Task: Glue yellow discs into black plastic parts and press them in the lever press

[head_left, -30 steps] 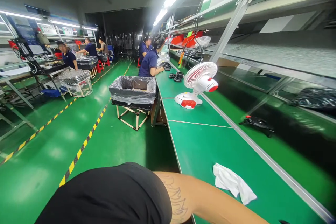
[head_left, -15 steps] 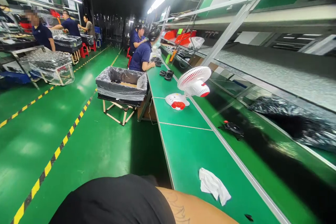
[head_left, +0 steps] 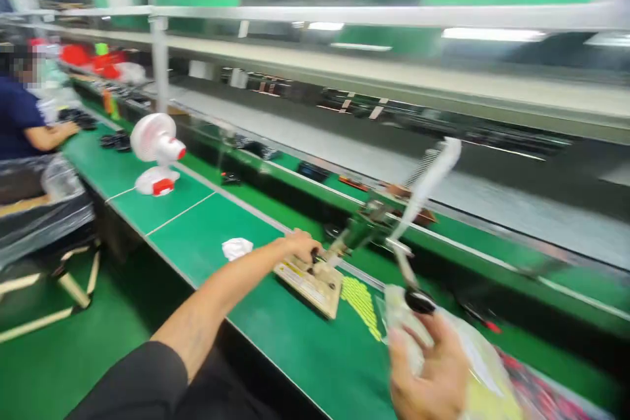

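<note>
My left hand [head_left: 301,246] reaches out to a beige block-like fixture [head_left: 310,289] on the green bench. Its fingers are bent over a small dark piece at the fixture's top, blurred by motion. Behind the fixture stands a green hand press [head_left: 367,220] with a long pale lever [head_left: 426,187]. My right hand [head_left: 430,371] is at the lower right, thumb and fingers apart, just under a black knob [head_left: 419,300] at the lever's lower end. Whether the fingertips touch the knob I cannot tell. Small yellow-green pieces [head_left: 360,302] lie in rows right of the fixture.
A clear bag [head_left: 489,374] with yellowish contents lies beside my right hand. Further left are a white cloth [head_left: 237,249] and a white-and-red fan [head_left: 156,144]. A co-worker [head_left: 22,105] sits at the far left, near a plastic-lined bin [head_left: 44,223]. Shelves run behind the bench.
The view has swung right, bringing the press, fixture and yellow-green pieces into sight. Both my hands now show, the left at the fixture and the right by the knob.
</note>
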`<state>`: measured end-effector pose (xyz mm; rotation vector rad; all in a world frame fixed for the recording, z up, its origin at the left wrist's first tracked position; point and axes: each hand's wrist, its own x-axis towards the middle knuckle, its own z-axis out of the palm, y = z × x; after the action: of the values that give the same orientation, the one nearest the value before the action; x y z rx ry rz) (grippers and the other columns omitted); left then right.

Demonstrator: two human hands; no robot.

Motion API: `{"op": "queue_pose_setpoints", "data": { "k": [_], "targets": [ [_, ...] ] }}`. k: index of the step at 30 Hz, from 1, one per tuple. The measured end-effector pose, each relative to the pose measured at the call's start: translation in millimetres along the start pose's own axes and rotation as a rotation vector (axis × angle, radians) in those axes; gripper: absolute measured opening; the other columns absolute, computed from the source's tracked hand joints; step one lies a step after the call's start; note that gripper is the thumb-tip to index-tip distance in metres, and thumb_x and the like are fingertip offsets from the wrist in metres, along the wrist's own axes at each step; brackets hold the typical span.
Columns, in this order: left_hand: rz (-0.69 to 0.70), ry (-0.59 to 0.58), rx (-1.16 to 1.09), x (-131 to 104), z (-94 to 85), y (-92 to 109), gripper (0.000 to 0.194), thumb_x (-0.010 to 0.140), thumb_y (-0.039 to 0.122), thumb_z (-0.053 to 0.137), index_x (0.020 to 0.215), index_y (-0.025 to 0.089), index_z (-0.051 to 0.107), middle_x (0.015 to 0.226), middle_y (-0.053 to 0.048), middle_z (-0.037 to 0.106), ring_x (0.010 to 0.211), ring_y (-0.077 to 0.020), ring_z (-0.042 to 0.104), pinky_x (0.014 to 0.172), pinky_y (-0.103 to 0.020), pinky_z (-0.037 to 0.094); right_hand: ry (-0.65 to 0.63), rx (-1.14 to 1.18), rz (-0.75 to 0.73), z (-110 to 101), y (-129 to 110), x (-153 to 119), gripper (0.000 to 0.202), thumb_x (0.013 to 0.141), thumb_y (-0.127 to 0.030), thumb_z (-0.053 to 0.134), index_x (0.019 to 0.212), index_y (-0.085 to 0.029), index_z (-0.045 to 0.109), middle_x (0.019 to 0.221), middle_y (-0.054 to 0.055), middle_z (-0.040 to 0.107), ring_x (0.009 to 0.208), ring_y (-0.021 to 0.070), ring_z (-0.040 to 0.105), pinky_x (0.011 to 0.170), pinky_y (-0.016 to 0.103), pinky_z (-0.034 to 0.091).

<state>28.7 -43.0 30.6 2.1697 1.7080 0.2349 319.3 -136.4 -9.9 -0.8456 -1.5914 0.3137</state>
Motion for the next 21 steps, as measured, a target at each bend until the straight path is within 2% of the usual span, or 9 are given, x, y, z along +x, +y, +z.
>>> {"op": "queue_pose_setpoints", "data": {
  "k": [2, 4, 5, 7, 9, 11, 14, 21],
  "targets": [
    [-0.009, -0.046, 0.072, 5.8, -15.5, -19.8, 0.040, 0.095, 0.032, 0.078, 0.130, 0.017, 0.068, 0.136, -0.012, 0.066, 0.132, -0.0325, 0.060, 0.114, -0.058, 0.049, -0.021, -0.123, 0.040, 0.0, 15.0, -41.8, 0.047, 0.102, -0.052, 0.064, 0.139, -0.023, 0.064, 0.129, 0.013, 0.073, 0.102, 0.0255, 0.076, 0.083, 0.040, 0.066],
    [-0.042, -0.101, 0.145, 8.6, -39.1, -41.6, 0.038, 0.101, 0.036, 0.073, 0.133, 0.016, 0.067, 0.137, -0.011, 0.067, 0.124, -0.0293, 0.066, 0.108, -0.053, 0.056, -0.033, -0.227, 0.036, 5.5, 32.4, -89.3, 0.033, 0.105, -0.049, 0.060, 0.126, -0.026, 0.070, 0.118, 0.008, 0.078, 0.089, 0.0215, 0.078, 0.072, 0.032, 0.067],
    [-0.066, -0.133, 0.179, 10.2, -53.2, -52.0, 0.037, 0.103, 0.037, 0.071, 0.134, 0.017, 0.067, 0.134, -0.011, 0.068, 0.118, -0.0273, 0.068, 0.103, -0.049, 0.059, -0.017, -0.280, 0.026, 9.1, 40.3, -113.1, 0.030, 0.106, -0.048, 0.057, 0.123, -0.027, 0.072, 0.117, 0.007, 0.079, 0.091, 0.0213, 0.079, 0.071, 0.031, 0.068],
    [-0.119, -0.196, 0.259, 16.9, -81.8, -69.0, 0.038, 0.104, 0.036, 0.070, 0.136, 0.016, 0.065, 0.130, -0.011, 0.069, 0.109, -0.0241, 0.071, 0.093, -0.044, 0.064, 0.016, -0.401, 0.018, 15.6, 51.8, -155.2, 0.030, 0.107, -0.048, 0.056, 0.124, -0.029, 0.072, 0.119, 0.006, 0.080, 0.098, 0.0227, 0.081, 0.077, 0.032, 0.070],
    [-0.181, -0.247, 0.360, 30.9, -105.1, -79.8, 0.037, 0.104, 0.036, 0.070, 0.135, 0.015, 0.065, 0.129, -0.011, 0.070, 0.107, -0.0233, 0.072, 0.090, -0.042, 0.065, 0.005, -0.507, -0.002, 18.7, 57.5, -184.4, 0.032, 0.107, -0.045, 0.056, 0.131, -0.028, 0.070, 0.125, 0.007, 0.079, 0.108, 0.0244, 0.080, 0.087, 0.035, 0.070],
    [-0.239, -0.276, 0.464, 51.5, -119.4, -84.9, 0.037, 0.104, 0.037, 0.070, 0.133, 0.015, 0.066, 0.127, -0.010, 0.070, 0.107, -0.0240, 0.072, 0.090, -0.042, 0.065, -0.037, -0.575, -0.064, 18.6, 60.2, -198.2, 0.032, 0.107, -0.038, 0.056, 0.134, -0.026, 0.070, 0.129, 0.007, 0.078, 0.116, 0.0248, 0.078, 0.095, 0.037, 0.068],
    [-0.290, -0.283, 0.582, 88.2, -128.6, -84.2, 0.035, 0.103, 0.036, 0.072, 0.131, 0.015, 0.067, 0.128, -0.010, 0.070, 0.111, -0.0246, 0.071, 0.095, -0.045, 0.063, -0.045, -0.651, -0.166, 19.1, 64.0, -198.9, 0.031, 0.106, -0.027, 0.054, 0.131, -0.024, 0.071, 0.128, 0.007, 0.079, 0.120, 0.0237, 0.076, 0.098, 0.037, 0.065],
    [-0.196, -0.175, 0.657, 177.8, -152.8, -69.3, 0.038, 0.103, 0.037, 0.072, 0.135, 0.016, 0.066, 0.132, -0.011, 0.069, 0.115, -0.0265, 0.071, 0.099, -0.048, 0.062, 0.011, -0.766, -0.195, 28.2, 68.4, -190.3, 0.032, 0.097, -0.015, 0.050, 0.117, -0.022, 0.075, 0.124, 0.006, 0.079, 0.118, 0.0199, 0.073, 0.102, 0.034, 0.055]
  ]
}}
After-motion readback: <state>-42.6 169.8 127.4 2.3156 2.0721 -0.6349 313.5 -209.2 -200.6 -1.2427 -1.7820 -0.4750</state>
